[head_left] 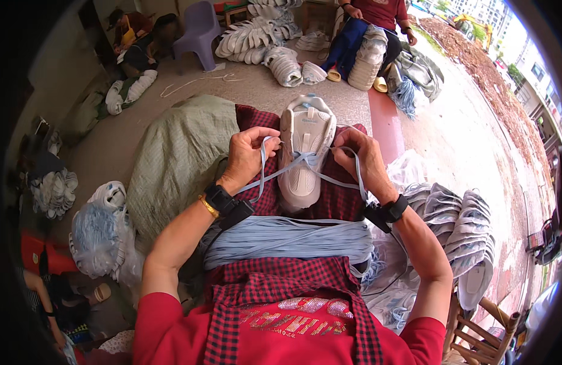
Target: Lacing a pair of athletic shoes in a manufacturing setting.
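Observation:
A white shoe (305, 143) lies on my lap over a red checked cloth (329, 201), its toe toward me. A pale blue lace (305, 161) crosses its upper. My left hand (249, 155) pinches one end of that lace at the shoe's left side. My right hand (360, 159) grips the other end at the shoe's right side, and the lace hangs down past my wrist. A thick bundle of pale blue laces (287, 238) lies across my thighs below both wrists.
A green sack (177, 152) lies at my left, a bag of blue laces (98, 234) beyond it. Stacked white shoes (463, 231) stand at my right. More shoe piles (256, 36), a purple chair (198, 30) and a seated person (378, 18) are farther off.

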Demonstrator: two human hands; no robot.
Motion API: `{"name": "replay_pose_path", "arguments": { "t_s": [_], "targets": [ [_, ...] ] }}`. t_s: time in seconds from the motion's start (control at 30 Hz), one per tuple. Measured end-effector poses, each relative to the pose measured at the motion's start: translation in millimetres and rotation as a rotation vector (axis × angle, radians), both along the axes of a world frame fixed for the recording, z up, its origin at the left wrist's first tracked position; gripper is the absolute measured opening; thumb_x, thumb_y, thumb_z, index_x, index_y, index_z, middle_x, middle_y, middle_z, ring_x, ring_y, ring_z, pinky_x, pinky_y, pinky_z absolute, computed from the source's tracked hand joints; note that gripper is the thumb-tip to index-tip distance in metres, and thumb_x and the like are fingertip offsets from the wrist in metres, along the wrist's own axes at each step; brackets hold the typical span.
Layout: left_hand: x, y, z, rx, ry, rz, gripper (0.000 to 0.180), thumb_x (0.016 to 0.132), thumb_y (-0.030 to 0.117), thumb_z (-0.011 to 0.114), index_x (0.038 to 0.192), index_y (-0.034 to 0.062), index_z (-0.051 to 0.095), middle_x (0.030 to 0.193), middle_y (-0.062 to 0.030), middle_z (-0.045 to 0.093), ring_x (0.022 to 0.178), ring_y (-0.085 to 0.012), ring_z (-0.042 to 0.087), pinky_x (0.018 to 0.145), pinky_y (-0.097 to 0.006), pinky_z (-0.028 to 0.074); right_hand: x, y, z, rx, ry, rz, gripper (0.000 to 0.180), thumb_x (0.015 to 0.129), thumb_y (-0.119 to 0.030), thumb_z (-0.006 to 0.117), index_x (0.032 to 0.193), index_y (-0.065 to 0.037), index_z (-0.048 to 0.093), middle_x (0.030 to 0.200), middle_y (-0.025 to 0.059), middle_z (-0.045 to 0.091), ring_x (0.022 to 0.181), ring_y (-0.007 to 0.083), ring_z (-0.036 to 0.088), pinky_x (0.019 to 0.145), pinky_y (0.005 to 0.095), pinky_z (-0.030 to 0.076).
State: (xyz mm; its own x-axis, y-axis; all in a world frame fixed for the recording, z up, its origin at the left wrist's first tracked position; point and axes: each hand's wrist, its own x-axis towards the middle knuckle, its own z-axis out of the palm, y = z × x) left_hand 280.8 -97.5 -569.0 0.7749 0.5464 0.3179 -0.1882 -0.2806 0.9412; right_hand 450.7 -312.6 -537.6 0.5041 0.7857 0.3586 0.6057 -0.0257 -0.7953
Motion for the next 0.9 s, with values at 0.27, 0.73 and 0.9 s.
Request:
{"name": "replay_pose_path", "arguments": {
  "t_s": [0.27, 0.73, 0.9],
  "targets": [
    [-0.3, -2.4, 3.5, 0.002, 0.016, 0.0, 0.02, 0.093, 0.013, 0.069, 0.106, -0.0028, 0.069, 0.089, -0.0066, 0.073, 0.08, -0.0112, 0.07, 0.068, -0.024, 0.058, 0.4, 2.8, 4.6, 0.009, -0.122, 0.017, 0.013, 0.074, -0.005, 0.07, 0.085, -0.001, 0.063, 0.073, 0.008, 0.064, 0.067, 0.0181, 0.062, 0.066, 0.0327, 0.049],
    [-5.4, -10.1, -0.9, 0.074, 0.083, 0.021, 0.014, 0.09, 0.009, 0.069, 0.099, -0.0017, 0.07, 0.085, -0.0039, 0.072, 0.074, -0.0061, 0.065, 0.067, -0.022, 0.055, -5.6, 14.6, 12.1, -0.136, -0.121, -0.09, 0.016, 0.075, -0.012, 0.073, 0.081, -0.001, 0.062, 0.066, 0.0059, 0.062, 0.062, 0.0133, 0.06, 0.059, 0.0301, 0.047],
    [-8.4, -9.3, -4.2, 0.034, 0.022, 0.079, 0.013, 0.089, 0.01, 0.069, 0.097, -0.0008, 0.07, 0.08, -0.0015, 0.07, 0.068, -0.0043, 0.062, 0.063, -0.021, 0.052, -11.7, 20.3, 10.7, -0.153, -0.049, -0.09, 0.016, 0.077, -0.013, 0.073, 0.081, -0.002, 0.061, 0.065, -0.0018, 0.057, 0.062, 0.006, 0.053, 0.058, 0.0257, 0.043]
  ]
}}
